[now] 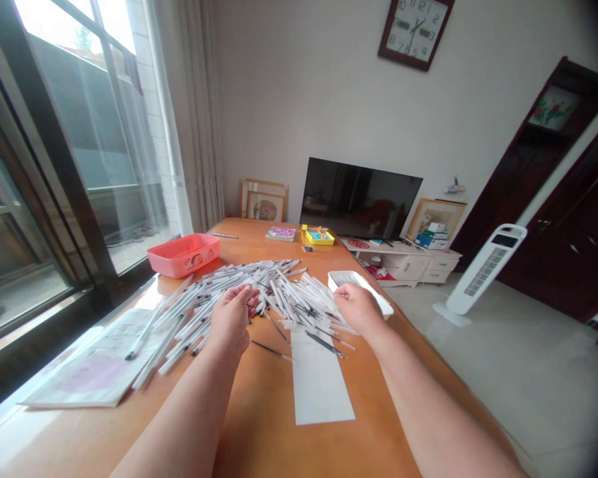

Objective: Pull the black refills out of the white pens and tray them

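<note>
A big heap of white pen barrels (259, 285) lies spread over the orange wooden table (259, 425). My left hand (232, 318) rests at the near edge of the heap, fingers curled down into the pens; what they grip is hidden. My right hand (356, 309) is at the heap's right side, fingers bent over the pens next to a white tray (379, 299). Thin dark refills (272, 350) lie loose on the wood between my hands, near a white paper strip (319, 382).
A pink plastic bin (184, 254) stands at the far left of the table. A sheet of paper (94, 372) lies near left by the window. A booklet (280, 233) and a yellow box (319, 236) sit at the far edge. A television and a white fan stand beyond.
</note>
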